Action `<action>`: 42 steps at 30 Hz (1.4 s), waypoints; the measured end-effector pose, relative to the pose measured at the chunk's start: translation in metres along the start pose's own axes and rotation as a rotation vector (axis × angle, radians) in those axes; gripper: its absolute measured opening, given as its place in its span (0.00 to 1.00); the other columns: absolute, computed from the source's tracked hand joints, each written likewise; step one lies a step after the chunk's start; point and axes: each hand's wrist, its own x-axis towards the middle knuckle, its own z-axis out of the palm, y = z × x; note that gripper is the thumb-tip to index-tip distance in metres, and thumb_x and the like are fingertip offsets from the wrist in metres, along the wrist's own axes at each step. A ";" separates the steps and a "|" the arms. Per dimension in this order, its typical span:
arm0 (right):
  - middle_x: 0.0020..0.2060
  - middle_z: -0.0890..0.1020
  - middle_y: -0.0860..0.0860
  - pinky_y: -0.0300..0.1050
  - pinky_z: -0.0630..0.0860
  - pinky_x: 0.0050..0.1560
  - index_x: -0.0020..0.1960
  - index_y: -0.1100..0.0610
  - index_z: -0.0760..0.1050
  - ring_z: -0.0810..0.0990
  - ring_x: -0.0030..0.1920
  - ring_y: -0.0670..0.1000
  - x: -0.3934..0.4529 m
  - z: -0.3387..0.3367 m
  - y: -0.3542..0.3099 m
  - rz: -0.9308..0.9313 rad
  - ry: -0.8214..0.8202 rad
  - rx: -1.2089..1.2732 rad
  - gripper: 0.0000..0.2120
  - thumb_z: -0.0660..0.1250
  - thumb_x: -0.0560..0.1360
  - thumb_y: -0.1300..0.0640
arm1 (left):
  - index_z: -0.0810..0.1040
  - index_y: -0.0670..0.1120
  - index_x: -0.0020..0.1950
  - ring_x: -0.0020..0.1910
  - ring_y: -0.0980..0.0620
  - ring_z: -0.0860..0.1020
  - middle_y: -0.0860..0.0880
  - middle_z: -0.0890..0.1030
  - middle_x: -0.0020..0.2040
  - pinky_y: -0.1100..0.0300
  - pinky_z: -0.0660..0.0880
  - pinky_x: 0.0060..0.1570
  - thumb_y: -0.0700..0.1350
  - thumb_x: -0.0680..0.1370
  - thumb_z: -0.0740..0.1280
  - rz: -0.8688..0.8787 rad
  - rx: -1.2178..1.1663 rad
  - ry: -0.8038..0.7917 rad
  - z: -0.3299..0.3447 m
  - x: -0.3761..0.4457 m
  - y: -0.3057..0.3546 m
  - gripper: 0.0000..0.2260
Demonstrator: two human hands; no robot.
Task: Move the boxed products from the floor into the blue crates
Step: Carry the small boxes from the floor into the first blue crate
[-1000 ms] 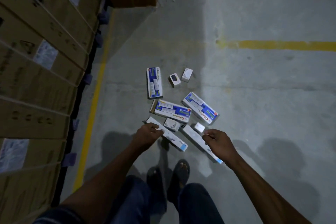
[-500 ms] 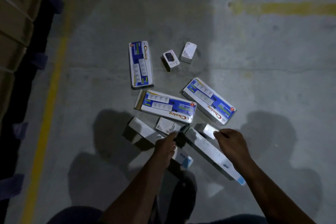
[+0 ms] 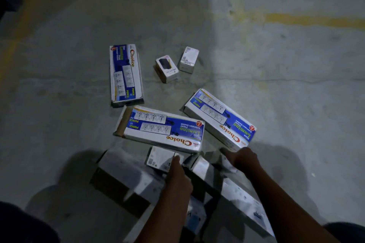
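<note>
Boxes scattered on floor [image 3: 276, 104]. Far left: long box [image 3: 125, 74], lengthwise away from viewer. Right of it, two small boxes side by side, apart: left one [image 3: 166, 68], right one [image 3: 189, 59]. Nearer, centre: middle long box [image 3: 160, 129], lying crosswise. To its right, angled long box [image 3: 220, 119], corners close. Nearest row: plain box [image 3: 126, 175] at left, small flat box [image 3: 161, 158] just before middle long box, plain long box [image 3: 237, 193] at right. Left hand [image 3: 177, 173] by small flat box; right hand [image 3: 244, 159] at near end of angled long box.
</note>
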 end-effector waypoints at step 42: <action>0.57 0.85 0.63 0.57 0.76 0.66 0.65 0.62 0.77 0.82 0.59 0.62 -0.717 -0.446 -0.060 0.229 -0.132 1.746 0.18 0.65 0.79 0.55 | 0.85 0.40 0.58 0.58 0.47 0.85 0.42 0.87 0.54 0.51 0.76 0.67 0.47 0.78 0.74 0.400 0.962 -0.527 -0.036 -0.861 0.050 0.13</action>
